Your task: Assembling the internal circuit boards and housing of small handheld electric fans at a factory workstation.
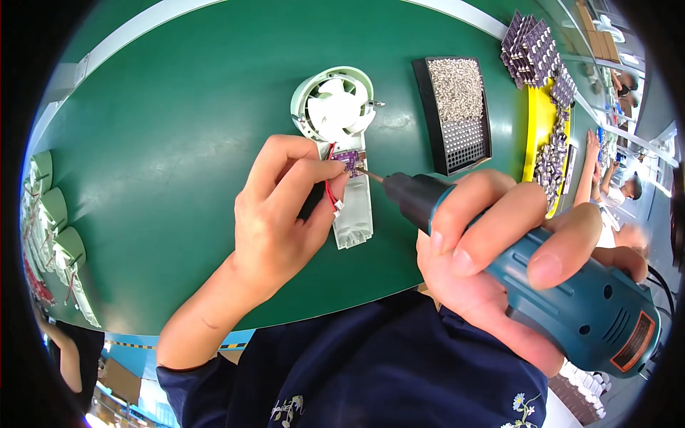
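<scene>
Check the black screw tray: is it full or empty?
Partly full: screws cover the upper part of the black screw tray, while bare holes show in the lower part.

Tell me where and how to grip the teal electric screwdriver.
Probably best to wrap the thick, rounded teal body from the right, as the right hand does: the thin bit points left at the purple circuit board, so that end should stay free.

Green table [193, 93]: pale fan unit [335, 108] at centre; similar housings [69, 246] at left; to the right, black tray [429, 107] of small pieces, then yellow tray [533, 132] holding parts.
</scene>
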A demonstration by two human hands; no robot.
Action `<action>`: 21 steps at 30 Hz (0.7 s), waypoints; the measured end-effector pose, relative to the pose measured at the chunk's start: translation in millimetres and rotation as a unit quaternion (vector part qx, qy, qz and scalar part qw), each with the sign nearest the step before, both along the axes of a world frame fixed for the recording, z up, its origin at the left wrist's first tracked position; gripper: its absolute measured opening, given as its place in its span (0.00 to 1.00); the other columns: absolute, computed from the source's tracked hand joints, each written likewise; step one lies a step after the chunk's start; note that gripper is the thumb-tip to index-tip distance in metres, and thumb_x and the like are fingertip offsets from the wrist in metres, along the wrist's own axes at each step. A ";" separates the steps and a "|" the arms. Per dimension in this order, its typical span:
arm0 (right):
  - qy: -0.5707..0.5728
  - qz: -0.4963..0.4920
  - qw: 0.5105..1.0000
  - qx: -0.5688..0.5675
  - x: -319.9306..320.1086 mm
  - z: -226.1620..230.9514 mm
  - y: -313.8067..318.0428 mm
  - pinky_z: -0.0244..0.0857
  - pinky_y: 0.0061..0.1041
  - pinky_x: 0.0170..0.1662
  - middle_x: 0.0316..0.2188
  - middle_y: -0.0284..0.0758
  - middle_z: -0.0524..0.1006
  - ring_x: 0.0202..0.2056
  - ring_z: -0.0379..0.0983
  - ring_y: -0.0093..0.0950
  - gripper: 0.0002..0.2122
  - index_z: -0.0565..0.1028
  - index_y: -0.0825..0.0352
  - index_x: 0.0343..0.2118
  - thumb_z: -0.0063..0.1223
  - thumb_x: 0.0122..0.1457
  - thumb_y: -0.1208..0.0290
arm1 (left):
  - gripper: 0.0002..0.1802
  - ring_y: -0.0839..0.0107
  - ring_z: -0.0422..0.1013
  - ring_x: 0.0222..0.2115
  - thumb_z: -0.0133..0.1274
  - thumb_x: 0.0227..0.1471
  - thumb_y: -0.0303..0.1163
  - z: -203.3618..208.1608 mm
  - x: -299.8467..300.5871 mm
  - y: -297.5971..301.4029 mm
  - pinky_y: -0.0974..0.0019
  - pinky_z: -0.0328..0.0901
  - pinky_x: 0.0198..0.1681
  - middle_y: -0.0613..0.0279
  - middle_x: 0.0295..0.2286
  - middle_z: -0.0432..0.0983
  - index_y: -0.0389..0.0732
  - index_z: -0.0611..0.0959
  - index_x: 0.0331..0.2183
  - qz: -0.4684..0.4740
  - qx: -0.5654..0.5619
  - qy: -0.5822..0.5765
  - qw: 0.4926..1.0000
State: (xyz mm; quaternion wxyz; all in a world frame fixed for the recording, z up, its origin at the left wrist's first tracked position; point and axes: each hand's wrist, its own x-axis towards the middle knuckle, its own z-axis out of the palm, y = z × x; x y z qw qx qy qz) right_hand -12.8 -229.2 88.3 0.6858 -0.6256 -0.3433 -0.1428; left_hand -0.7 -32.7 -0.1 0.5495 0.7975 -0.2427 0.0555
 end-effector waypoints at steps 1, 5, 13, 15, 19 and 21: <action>0.002 0.003 1.000 -0.008 -0.3 0.5 0.3 0.66 0.34 0.25 0.48 0.36 0.68 0.26 0.69 0.32 0.38 0.51 0.58 0.68 0.55 0.64 0.45 | 0.13 0.67 0.74 0.26 0.65 0.44 0.14 -0.1 -0.1 -0.6 0.65 0.68 0.26 0.59 0.34 0.71 0.35 0.82 0.34 0.001 -0.001 0.000 1.000; 0.001 -0.094 0.995 0.042 -14.6 -3.6 21.1 0.66 0.34 0.25 0.48 0.36 0.68 0.26 0.68 0.32 0.38 0.51 0.58 0.69 0.55 0.64 0.45 | 0.15 0.67 0.71 0.29 0.67 0.41 0.15 0.5 -0.2 -3.6 0.67 0.67 0.30 0.59 0.33 0.72 0.36 0.84 0.34 0.010 -0.016 0.018 1.000; -0.044 -0.155 0.971 0.179 -6.1 -12.2 53.0 0.65 0.33 0.24 0.47 0.35 0.68 0.26 0.68 0.31 0.40 0.50 0.56 0.70 0.54 0.63 0.42 | 0.14 0.66 0.71 0.29 0.67 0.41 0.15 -0.1 -0.4 -1.9 0.66 0.67 0.31 0.58 0.33 0.72 0.36 0.84 0.34 0.011 -0.016 0.027 0.999; -0.042 -0.108 0.989 0.094 -0.2 -7.0 28.9 0.66 0.32 0.24 0.47 0.35 0.68 0.25 0.68 0.31 0.40 0.49 0.56 0.70 0.54 0.63 0.41 | 0.13 0.65 0.73 0.26 0.65 0.44 0.15 1.4 3.6 -3.1 0.64 0.68 0.26 0.58 0.34 0.72 0.35 0.81 0.34 0.000 -0.025 -0.006 1.000; -0.027 -0.051 0.998 -0.005 -1.7 -6.8 19.8 0.67 0.32 0.23 0.46 0.35 0.68 0.24 0.68 0.31 0.41 0.49 0.55 0.70 0.54 0.62 0.40 | 0.14 0.66 0.74 0.27 0.65 0.44 0.15 0.7 3.2 2.4 0.64 0.69 0.27 0.57 0.35 0.72 0.35 0.81 0.35 -0.011 -0.006 -0.003 1.000; -0.027 -0.048 0.998 0.003 -0.5 -6.6 20.6 0.67 0.32 0.23 0.45 0.36 0.68 0.24 0.68 0.31 0.41 0.49 0.55 0.70 0.55 0.61 0.40 | 0.16 0.69 0.74 0.32 0.64 0.44 0.14 1.5 1.5 2.7 0.69 0.72 0.34 0.56 0.37 0.74 0.34 0.82 0.38 -0.001 -0.046 0.073 0.996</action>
